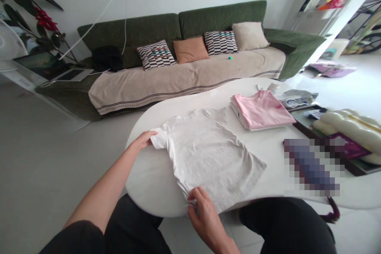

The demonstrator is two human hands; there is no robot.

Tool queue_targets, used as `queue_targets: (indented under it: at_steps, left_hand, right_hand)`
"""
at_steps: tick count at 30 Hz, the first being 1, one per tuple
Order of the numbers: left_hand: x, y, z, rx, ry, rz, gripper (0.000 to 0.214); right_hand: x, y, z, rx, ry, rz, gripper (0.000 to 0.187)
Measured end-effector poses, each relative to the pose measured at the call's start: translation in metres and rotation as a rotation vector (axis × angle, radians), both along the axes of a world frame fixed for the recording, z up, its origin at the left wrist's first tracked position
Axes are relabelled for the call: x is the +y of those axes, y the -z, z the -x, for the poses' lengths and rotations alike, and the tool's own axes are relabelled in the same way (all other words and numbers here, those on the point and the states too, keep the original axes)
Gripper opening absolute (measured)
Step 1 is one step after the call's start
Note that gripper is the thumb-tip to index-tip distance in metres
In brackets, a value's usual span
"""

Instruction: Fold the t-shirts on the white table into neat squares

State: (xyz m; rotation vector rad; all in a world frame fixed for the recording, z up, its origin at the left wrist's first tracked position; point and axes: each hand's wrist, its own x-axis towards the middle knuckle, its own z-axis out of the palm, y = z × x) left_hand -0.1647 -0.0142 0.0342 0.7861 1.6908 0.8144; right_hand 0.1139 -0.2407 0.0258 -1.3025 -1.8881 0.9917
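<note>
A white T-shirt (205, 151) lies spread flat on the round white table (149, 178). My left hand (144, 139) pinches the edge of its left sleeve at the table's left side. At the near rim, my right hand (205, 212) grips the shirt's bottom hem, fingers curled around the cloth. Both arms reach in from below, over my dark trousers.
A stack of folded pink shirts (260, 110) sits on the table's far right. Beyond it lie papers (294, 98), a dark tray (351, 162) and a cream padded object (351, 127). A green sofa (184, 27) with cushions stands behind the table. A laptop (56, 69) rests at left.
</note>
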Motion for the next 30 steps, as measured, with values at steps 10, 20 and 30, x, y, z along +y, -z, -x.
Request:
queue_targets:
  at_steps: [10, 20, 30]
  left_hand:
    - [0.014, -0.027, -0.012, 0.160, -0.009, -0.027, 0.021]
    - [0.094, -0.017, -0.115, 0.385, 0.162, -0.286, 0.018]
    - [0.093, -0.008, -0.046, 0.658, 0.207, -0.429, 0.024]
  right_hand:
    - [0.010, 0.011, -0.020, 0.277, 0.148, 0.266, 0.014]
    - [0.019, 0.034, -0.058, 0.285, 0.339, 0.292, 0.027]
    - [0.021, 0.047, -0.059, 0.133, 0.352, 0.161, 0.023]
